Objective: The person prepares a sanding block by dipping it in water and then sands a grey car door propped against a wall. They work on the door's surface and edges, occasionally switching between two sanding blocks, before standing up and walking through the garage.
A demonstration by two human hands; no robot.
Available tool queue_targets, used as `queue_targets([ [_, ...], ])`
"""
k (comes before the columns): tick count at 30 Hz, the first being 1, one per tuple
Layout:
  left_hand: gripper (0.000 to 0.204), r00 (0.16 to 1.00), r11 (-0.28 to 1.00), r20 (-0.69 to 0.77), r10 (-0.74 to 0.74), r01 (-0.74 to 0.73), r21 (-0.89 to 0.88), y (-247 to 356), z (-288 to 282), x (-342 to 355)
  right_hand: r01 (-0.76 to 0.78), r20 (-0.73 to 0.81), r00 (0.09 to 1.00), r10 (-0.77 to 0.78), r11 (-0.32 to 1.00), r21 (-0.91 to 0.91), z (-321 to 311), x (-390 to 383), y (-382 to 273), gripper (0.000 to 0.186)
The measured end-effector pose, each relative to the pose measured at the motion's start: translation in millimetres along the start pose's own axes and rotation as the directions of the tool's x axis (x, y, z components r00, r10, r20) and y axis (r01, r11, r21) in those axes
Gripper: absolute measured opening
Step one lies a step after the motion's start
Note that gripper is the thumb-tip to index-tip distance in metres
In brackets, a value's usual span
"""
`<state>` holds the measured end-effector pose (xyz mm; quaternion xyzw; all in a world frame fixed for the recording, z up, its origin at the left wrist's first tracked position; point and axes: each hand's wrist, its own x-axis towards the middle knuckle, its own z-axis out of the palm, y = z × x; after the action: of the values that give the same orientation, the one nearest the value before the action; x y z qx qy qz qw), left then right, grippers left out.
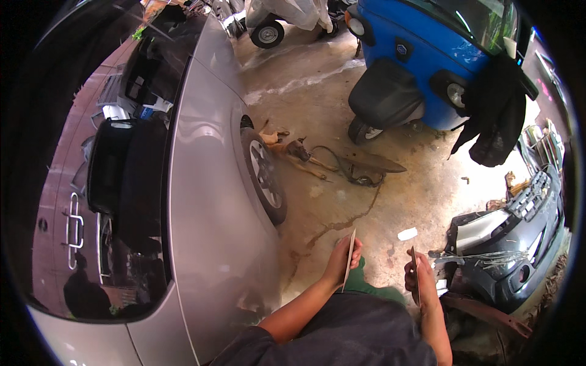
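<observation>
In my left hand is a thin, flat, light tan piece, seen almost edge-on, with fingers closed round its far side. My right hand grips a second thin flat piece, brown and also nearly edge-on. The kind of either piece cannot be made out. Both are held upright in front of my body, apart from each other. To the left of my hands stands a silver car, its front wheel turned towards the floor area ahead. Neither hand touches the car.
A brown dog lies beside the wheel, near a dark strap. Ahead right stands a blue three-wheeled vehicle with a black cloth hanging on it. A detached dark bumper lies at right. A white scrap is on the concrete.
</observation>
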<state>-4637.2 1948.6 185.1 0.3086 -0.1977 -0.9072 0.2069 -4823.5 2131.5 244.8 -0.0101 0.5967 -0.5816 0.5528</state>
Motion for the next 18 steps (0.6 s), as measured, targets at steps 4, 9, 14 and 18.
queue_targets([
  [4,0.03,0.993,0.983,0.039,0.111,-0.104,-0.148,35,-8,35,0.108,0.091,0.99,-0.104,0.993,-0.041,20,63,-34,0.051],
  [9,0.039,0.923,0.869,0.046,0.383,-0.343,-0.357,56,-21,79,0.157,0.284,0.955,-0.088,0.961,-0.229,40,115,-68,0.05],
  [14,0.047,0.796,0.698,0.0,0.605,-0.53,-0.481,84,4,82,0.311,0.504,0.862,-0.053,0.841,-0.443,79,168,-82,0.075],
  [18,0.047,0.617,0.534,-0.011,0.787,-0.689,-0.49,104,-5,94,0.497,0.68,0.733,0.017,0.669,-0.552,122,192,-125,0.084],
])
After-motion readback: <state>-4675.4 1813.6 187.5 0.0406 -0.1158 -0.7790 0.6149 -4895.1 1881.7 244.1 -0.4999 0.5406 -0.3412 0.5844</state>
